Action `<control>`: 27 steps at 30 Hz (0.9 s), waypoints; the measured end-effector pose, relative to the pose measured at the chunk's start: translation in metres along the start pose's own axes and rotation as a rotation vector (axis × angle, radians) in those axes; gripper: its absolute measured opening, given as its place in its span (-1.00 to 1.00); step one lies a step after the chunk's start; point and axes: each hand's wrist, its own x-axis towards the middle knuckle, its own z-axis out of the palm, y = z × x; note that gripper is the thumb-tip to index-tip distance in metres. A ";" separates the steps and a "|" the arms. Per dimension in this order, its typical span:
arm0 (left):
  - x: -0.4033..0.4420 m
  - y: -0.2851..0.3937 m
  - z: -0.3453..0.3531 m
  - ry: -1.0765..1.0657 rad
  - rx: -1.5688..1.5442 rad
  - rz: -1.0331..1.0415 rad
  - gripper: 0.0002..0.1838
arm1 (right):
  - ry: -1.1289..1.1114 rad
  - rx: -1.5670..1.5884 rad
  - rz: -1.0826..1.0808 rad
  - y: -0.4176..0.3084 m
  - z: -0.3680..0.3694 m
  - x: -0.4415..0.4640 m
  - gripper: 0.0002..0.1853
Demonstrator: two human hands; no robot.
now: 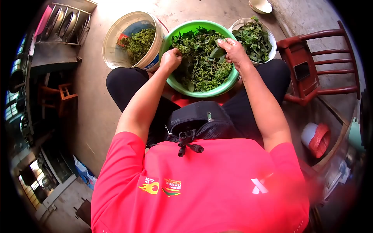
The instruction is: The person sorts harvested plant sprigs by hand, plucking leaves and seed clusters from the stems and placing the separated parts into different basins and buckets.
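A green basin (202, 94) full of leafy green sprigs with small bud clusters (208, 75) sits between my knees. At its left rim my left hand (171, 60) is closed, fingertips turned in toward the greens; what they grip, if anything, is hidden. Over the basin's right side, my right hand (234, 51) pinches a leafy sprig (217, 53) between thumb and fingers. To the left stands a white bucket (114, 48) with a heap of budded green clusters (141, 46) inside. Behind my right hand, a smaller white bucket (274, 48) holds loose green leaves (254, 39).
A dark red wooden chair (307, 70) with a dark flat object (301, 71) on its seat is at the right. A rack of pans (66, 24) stands at the upper left. A pale bowl (261, 6) lies on the floor at the top. A black pouch (198, 116) rests at my waist.
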 end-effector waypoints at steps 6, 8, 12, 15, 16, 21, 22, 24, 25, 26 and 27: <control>-0.032 0.029 -0.014 -0.068 -0.002 0.196 -0.87 | -0.029 -0.007 -0.029 0.005 0.004 0.008 -0.81; -0.047 0.049 -0.023 -0.028 0.006 0.192 -0.90 | -0.029 -0.012 -0.035 0.003 0.006 0.005 -0.81; -0.055 0.054 -0.034 0.053 -0.121 0.224 -0.92 | -0.041 -0.017 -0.019 0.003 0.002 0.003 -0.80; -0.061 0.060 -0.050 0.074 -0.260 0.307 -0.92 | -0.064 -0.008 -0.017 0.003 0.001 0.002 -0.79; -0.062 0.062 -0.055 0.052 -0.313 0.299 -0.92 | -0.082 0.001 -0.013 0.003 0.001 0.001 -0.78; -0.067 0.061 -0.053 0.010 -0.492 0.294 -0.92 | -0.130 0.060 -0.040 -0.006 0.009 -0.011 -0.71; -0.068 0.062 -0.053 0.030 -0.464 0.313 -0.92 | -0.130 0.054 -0.042 -0.008 0.011 -0.013 -0.72; -0.069 0.062 -0.052 0.053 -0.427 0.358 -0.93 | -0.129 0.046 -0.039 -0.007 0.011 -0.015 -0.74; -0.069 0.062 -0.052 0.081 -0.385 0.405 -0.93 | -0.158 0.041 -0.027 -0.006 0.010 -0.015 -0.76; -0.070 0.062 -0.051 0.094 -0.395 0.417 -0.92 | -0.186 0.034 -0.015 -0.005 0.010 -0.014 -0.77; -0.070 0.062 -0.051 0.093 -0.399 0.415 -0.92 | -0.185 0.032 -0.011 -0.004 0.008 -0.013 -0.77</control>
